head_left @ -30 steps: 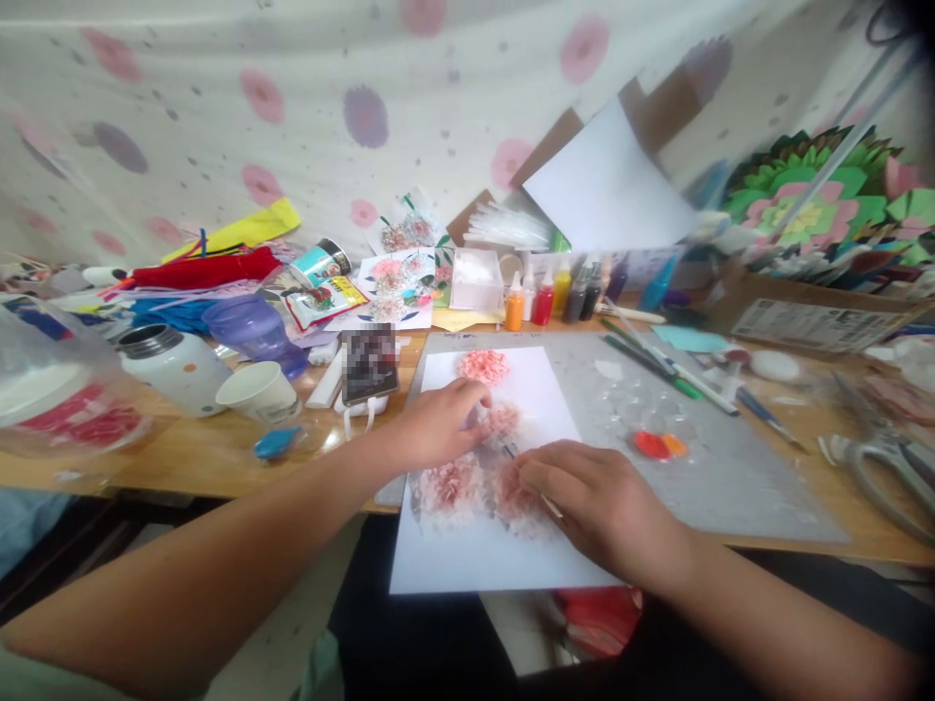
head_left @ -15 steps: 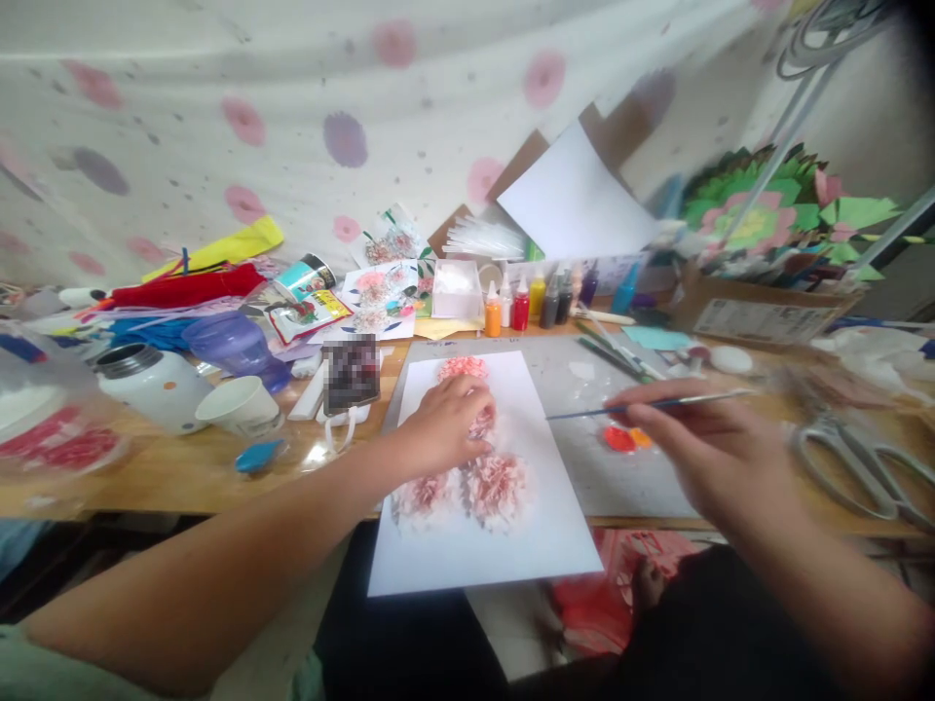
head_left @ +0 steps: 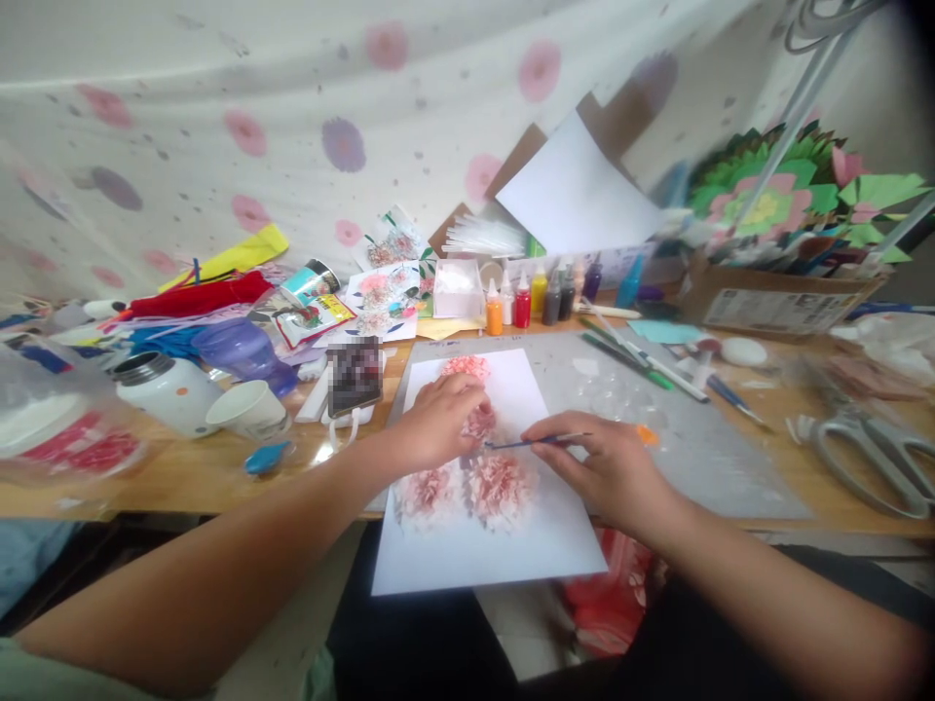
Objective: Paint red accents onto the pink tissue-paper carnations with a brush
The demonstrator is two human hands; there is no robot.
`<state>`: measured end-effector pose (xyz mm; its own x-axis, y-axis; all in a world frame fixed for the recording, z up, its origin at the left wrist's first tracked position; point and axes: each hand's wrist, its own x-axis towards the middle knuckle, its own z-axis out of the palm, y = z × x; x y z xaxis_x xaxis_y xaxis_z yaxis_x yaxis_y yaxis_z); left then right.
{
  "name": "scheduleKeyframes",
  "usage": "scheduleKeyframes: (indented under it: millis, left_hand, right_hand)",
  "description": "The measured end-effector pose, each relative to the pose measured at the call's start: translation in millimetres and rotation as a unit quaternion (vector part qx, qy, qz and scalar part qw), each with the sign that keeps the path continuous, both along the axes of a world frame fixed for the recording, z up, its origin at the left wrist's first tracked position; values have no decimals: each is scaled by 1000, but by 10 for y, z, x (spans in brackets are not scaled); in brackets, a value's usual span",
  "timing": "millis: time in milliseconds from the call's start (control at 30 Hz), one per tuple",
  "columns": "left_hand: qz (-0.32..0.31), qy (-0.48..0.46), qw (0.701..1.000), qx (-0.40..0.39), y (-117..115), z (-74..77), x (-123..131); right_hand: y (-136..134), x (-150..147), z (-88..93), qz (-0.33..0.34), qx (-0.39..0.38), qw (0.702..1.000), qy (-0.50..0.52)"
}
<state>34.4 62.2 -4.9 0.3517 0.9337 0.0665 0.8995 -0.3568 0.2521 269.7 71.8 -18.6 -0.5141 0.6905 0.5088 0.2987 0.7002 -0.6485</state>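
Observation:
A white sheet of paper (head_left: pixel 511 545) with several pink painted flowers (head_left: pixel 501 482) lies on a grey mat (head_left: pixel 693 448) and hangs over the table's near edge. My left hand (head_left: pixel 438 424) rests on the sheet beside the middle flowers, fingers curled and pressing the paper down. My right hand (head_left: pixel 606 467) holds a thin blue paintbrush (head_left: pixel 537 441) nearly level, its tip pointing left over the flowers, close to my left hand's fingers. A dab of orange paint (head_left: pixel 647 435) shows on the mat just behind my right hand.
Small paint bottles (head_left: pixel 522 302) stand in a row at the back. Pens and brushes (head_left: pixel 643 360) lie on the mat's right. Large scissors (head_left: pixel 869 458) lie far right. A phone (head_left: pixel 355 375), paper cup (head_left: pixel 244 409) and white flask (head_left: pixel 165 389) sit left.
My right hand came back from the paint at the right and brought the brush tip over the flowers. My left hand stayed on the sheet.

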Motion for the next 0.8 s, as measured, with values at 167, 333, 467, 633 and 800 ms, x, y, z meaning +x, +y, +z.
scheduleKeyframes:
  millis: [167,333,467,633,800]
  left_hand:
    - [-14,-22,1000,-2,66,142,-21]
    - [1,-17,1000,11,375,264,130]
    - [-24,26,999,-16,786,229,469]
    - [-21,77,996,-27,1291,115,907]
    - [-12,109,993,-37,1593,24,1208]
  right_hand:
    - [-5,-67,-41,16,-25,1000,5]
    - [-44,-79,-39,44,-15,999,9]
    - [-55,-78,-21,47,-14,999,19]
    - [-67,-22,19,35,7,999,38]
    - [-96,173,109,15,22,998,54]
